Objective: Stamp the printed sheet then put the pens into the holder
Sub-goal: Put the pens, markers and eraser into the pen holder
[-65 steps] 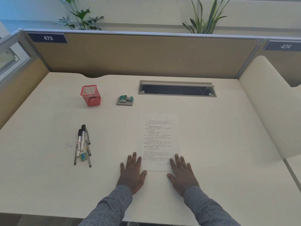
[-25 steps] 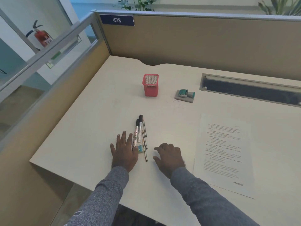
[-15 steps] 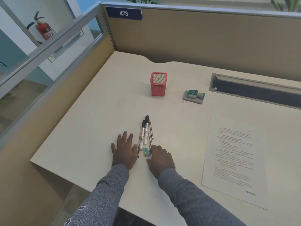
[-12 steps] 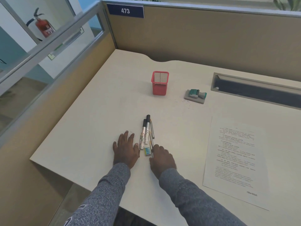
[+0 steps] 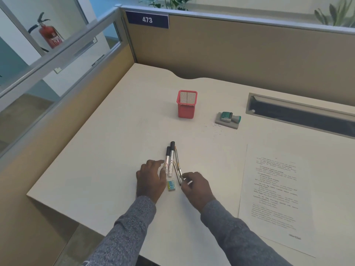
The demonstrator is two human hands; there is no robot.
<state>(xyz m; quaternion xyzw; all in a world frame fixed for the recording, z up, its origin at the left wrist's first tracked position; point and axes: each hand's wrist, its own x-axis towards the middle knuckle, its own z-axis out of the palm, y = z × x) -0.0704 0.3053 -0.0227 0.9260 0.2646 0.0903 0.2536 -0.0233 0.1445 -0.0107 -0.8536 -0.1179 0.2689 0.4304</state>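
Note:
Two black-capped markers [image 5: 170, 160] and a few thin pens [image 5: 177, 166] lie bunched together on the desk, with a small eraser [image 5: 171, 185] at their near end. My left hand [image 5: 150, 179] is arched beside the markers, fingers apart, fingertips touching the left marker. My right hand [image 5: 196, 187] pinches the near ends of the thin pens, which still rest on the desk. The red mesh holder [image 5: 186, 104] stands upright farther back. A green stamp [image 5: 229, 117] lies on its grey pad. The printed sheet [image 5: 276, 192] lies flat to the right.
A recessed cable tray [image 5: 299, 114] runs along the back right of the desk [image 5: 107, 154]. Tan partition walls [image 5: 240, 52] close the back and left sides. The desk's near-left edge drops off close to my left arm.
Both hands moved from the sheet to the pens and lay flat beside them. Now the left hand has lifted and arched against the markers, and the right fingers have closed on the thin pens' ends.

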